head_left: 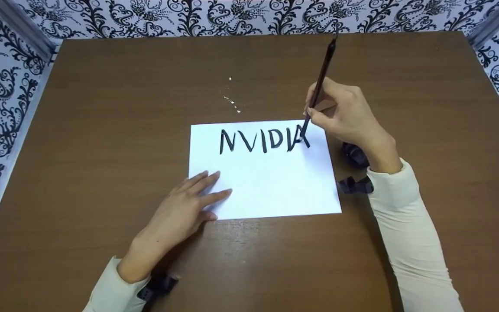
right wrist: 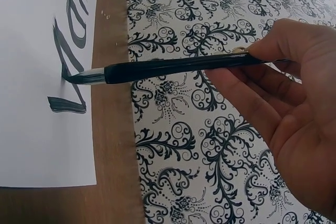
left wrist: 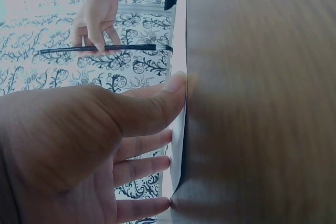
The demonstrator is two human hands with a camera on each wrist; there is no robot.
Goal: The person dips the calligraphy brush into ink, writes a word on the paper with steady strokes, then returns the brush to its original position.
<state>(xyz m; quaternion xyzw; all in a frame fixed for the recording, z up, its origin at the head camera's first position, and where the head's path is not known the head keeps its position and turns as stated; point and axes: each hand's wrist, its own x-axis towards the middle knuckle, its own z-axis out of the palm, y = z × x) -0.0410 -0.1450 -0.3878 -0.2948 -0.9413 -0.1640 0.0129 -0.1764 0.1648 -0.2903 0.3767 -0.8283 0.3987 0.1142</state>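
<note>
A white sheet of paper lies on the brown table, with "NVIDIA" in black strokes across its upper part. My right hand pinches a dark-handled paintbrush between thumb and fingers, the handle leaning up and away. In the right wrist view, the black-wetted bristles touch the paper between the two slanted strokes of the last letter. My left hand rests with spread fingers on the sheet's lower left corner. Its thumb lies at the paper's near edge in the left wrist view.
A dark round object stands right of the paper, partly hidden behind the right wrist. Small white specks dot the table beyond the sheet. Black-and-white patterned covering surrounds the table's far and side edges.
</note>
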